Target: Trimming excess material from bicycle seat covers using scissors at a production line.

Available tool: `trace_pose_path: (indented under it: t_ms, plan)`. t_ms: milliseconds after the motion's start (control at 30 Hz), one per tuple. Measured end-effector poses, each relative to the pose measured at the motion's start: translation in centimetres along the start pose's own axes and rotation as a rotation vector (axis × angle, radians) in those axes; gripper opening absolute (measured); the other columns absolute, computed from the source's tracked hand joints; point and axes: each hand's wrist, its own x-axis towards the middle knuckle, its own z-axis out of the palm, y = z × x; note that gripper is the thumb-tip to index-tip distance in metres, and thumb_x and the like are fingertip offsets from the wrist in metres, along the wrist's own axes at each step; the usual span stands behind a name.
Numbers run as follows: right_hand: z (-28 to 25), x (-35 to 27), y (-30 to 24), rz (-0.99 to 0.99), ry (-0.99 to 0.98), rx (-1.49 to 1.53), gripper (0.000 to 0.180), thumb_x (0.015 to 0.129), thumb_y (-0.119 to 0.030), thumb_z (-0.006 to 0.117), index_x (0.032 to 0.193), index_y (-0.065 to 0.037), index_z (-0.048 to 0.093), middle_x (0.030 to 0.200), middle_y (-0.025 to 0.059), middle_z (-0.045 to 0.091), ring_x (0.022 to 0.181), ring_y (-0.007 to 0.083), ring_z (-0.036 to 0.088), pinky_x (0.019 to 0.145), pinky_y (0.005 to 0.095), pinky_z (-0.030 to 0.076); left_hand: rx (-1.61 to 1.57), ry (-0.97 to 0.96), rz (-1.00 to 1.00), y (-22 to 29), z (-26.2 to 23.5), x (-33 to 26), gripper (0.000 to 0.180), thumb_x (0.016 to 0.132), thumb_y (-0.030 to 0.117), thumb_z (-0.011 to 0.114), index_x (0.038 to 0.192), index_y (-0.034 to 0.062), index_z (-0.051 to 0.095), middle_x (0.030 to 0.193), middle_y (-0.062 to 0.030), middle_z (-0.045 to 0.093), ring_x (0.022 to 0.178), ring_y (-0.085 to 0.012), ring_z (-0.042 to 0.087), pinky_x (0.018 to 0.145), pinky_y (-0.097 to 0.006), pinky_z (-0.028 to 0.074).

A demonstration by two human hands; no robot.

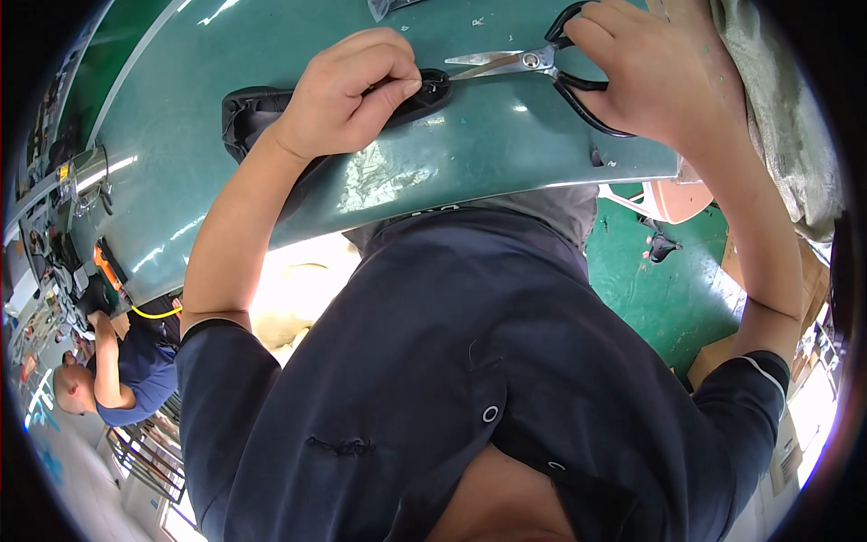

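The black piece [262,113] lay flat on the green worktop [506,144], a dark padded shape of leather or fabric (which of the two could not be told); the left hand [352,90] pressed on its right end, fingers [393,77] curled together and clamped on that edge. The scissors [533,63] sat just beside it, blades parted and their tips touching or nearly touching the pinched end; the right hand [650,68] had its fingers through the black loops, closed on the handles. Judging by this, the step in hand was a trim at the end of the piece, with the cut lined up but not yet made. The next move would call for the left hand to hold the edge taut and clear of the blades; the scissors would need to slide onto the material before closing, so that only the edge was taken. A small scrap [386,7] lay near the worktop's far edge; a crumpled cloth [786,117] hung to the right; another person in a blue shirt [135,370] worked well apart at the lower left.
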Motion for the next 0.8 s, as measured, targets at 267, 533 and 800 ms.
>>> trace_pose_path:
  t_ms: [267,533,800]
  plan:
    - [6.6,2.0,0.5,-0.310,0.522,0.356,0.032,0.077,-0.032,0.078,0.087,-0.007,0.062,0.089,0.0109,0.065,0.084,0.0327,0.067,0.071,0.0454,0.055,-0.006,-0.001,-0.001,0.0,0.0,-0.1,0.010,0.086,-0.006,0.072,0.089,0.0002,0.065,0.088,-0.0113,0.064,0.079,-0.0283,0.062,0.072,-0.035,0.051]
    - [3.0,0.8,-0.2,-0.088,-0.118,0.102,0.030,0.079,-0.031,0.078,0.083,-0.008,0.059,0.077,0.0090,0.063,0.072,0.0323,0.066,0.062,0.0460,0.054,-0.001,-0.023,-0.010,-0.2,-0.2,-0.3,0.009,0.088,-0.005,0.073,0.089,-0.0011,0.065,0.088,-0.0106,0.064,0.079,-0.0256,0.062,0.073,-0.033,0.050]
    - [1.3,0.1,-0.4,-0.051,-0.031,0.038,0.034,0.074,-0.033,0.080,0.085,-0.008,0.060,0.082,0.0092,0.061,0.078,0.0327,0.066,0.065,0.0451,0.054,-0.234,0.023,-0.095,-1.2,-1.7,-1.0,0.006,0.094,-0.003,0.069,0.091,-0.0047,0.064,0.096,-0.0097,0.061,0.084,-0.0168,0.054,0.074,-0.027,0.043]
